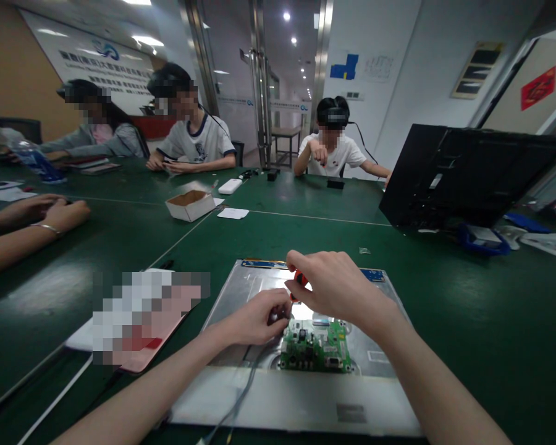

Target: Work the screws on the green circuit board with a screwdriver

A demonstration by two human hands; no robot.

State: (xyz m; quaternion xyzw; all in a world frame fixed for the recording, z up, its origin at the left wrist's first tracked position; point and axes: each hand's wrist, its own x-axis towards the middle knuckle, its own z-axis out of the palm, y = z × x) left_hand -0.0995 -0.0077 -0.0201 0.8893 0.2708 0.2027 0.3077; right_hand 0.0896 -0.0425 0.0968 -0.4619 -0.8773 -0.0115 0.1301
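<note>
A screwdriver with a red and black handle (299, 279) is gripped by my right hand (336, 285), its lower end pointing down toward the circuit board. My left hand (263, 316) is closed, fingertips together at the upper left corner of the green circuit board (315, 349); what they pinch is hidden. The board lies on the metal back of a flat display panel (241, 395), which rests on the table in front of me. Thin grey wires (248, 389) run from beneath my left hand over the panel's near edge.
Left of the panel lie a pink phone-like item (141, 358) and a white cable (55, 398). A small open box (192, 207) stands farther back. At the right rises a large black screen (472, 179). Several people sit round the green table (482, 321); another person's hands (60, 213) are at left.
</note>
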